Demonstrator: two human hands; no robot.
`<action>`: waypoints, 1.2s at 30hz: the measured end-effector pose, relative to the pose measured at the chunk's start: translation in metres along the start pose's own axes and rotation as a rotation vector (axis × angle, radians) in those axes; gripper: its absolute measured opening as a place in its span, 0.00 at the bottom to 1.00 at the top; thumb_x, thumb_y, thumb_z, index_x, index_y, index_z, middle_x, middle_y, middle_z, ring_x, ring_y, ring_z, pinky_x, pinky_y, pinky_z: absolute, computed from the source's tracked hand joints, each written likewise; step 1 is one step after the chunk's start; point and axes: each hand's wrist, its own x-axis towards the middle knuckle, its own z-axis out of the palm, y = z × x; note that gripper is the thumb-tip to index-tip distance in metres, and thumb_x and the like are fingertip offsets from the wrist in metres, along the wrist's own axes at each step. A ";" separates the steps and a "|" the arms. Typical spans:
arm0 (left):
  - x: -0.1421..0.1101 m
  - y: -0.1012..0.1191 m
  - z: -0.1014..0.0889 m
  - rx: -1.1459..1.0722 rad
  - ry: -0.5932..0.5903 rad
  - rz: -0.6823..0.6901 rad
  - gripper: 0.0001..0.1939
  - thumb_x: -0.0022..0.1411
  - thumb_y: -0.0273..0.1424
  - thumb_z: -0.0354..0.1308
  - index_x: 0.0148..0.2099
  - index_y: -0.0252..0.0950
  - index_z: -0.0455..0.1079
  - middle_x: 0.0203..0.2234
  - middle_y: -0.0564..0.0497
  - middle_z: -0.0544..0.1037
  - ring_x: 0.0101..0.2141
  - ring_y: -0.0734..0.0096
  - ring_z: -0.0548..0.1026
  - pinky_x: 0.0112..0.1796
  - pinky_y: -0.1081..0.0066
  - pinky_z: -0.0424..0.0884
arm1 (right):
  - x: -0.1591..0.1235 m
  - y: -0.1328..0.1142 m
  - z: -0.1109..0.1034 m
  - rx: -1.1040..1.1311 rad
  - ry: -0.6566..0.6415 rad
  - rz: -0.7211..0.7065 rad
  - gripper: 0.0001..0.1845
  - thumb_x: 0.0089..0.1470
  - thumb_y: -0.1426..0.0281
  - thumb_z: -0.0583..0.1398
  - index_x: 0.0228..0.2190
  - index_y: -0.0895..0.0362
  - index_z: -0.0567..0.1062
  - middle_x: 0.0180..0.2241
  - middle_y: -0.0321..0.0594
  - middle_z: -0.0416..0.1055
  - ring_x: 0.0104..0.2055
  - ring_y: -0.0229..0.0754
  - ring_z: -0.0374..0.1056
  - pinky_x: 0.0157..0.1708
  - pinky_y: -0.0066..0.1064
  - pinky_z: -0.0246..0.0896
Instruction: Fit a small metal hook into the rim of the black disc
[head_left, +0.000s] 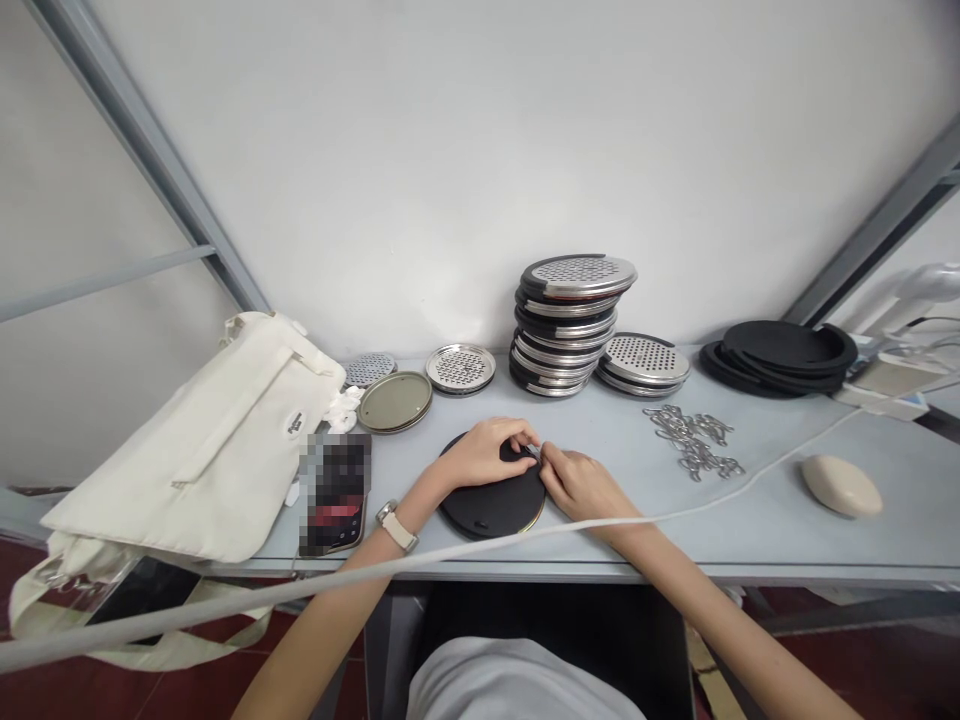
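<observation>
A round black disc (491,508) lies flat on the table near its front edge, with a small dark knob and a thin yellowish rim at its lower right. My left hand (484,452) rests over the disc's upper part, thumb and fingers bent into a pinch at the right edge. Close against it, my right hand (581,485) is closed at the same spot. Something small and silvery shows between the fingertips; its kind is mostly hidden. To the right lies a loose pile of small metal clips (694,440).
Behind stand a tall stack of perforated metal discs with black rims (566,330), a lower stack (645,360) and black rings (787,355). Left are grater discs (461,368), an olive lid (395,400), a phone (341,500) and a white bag (202,440). A white cable (480,540) crosses in front.
</observation>
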 end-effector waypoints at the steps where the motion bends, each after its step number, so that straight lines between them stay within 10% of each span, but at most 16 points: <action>1: 0.000 0.000 0.000 -0.001 -0.002 -0.003 0.10 0.52 0.28 0.55 0.40 0.35 0.66 0.33 0.52 0.73 0.32 0.76 0.69 0.37 0.74 0.65 | 0.000 0.000 0.000 -0.005 0.001 -0.003 0.12 0.57 0.69 0.43 0.30 0.58 0.63 0.22 0.38 0.67 0.22 0.35 0.60 0.24 0.27 0.42; 36: 0.000 0.003 0.001 -0.032 -0.017 0.010 0.08 0.52 0.26 0.54 0.37 0.34 0.64 0.32 0.52 0.72 0.32 0.76 0.68 0.38 0.74 0.64 | 0.000 0.004 0.001 0.122 0.027 0.068 0.15 0.59 0.65 0.39 0.31 0.56 0.61 0.21 0.38 0.67 0.21 0.37 0.63 0.22 0.26 0.47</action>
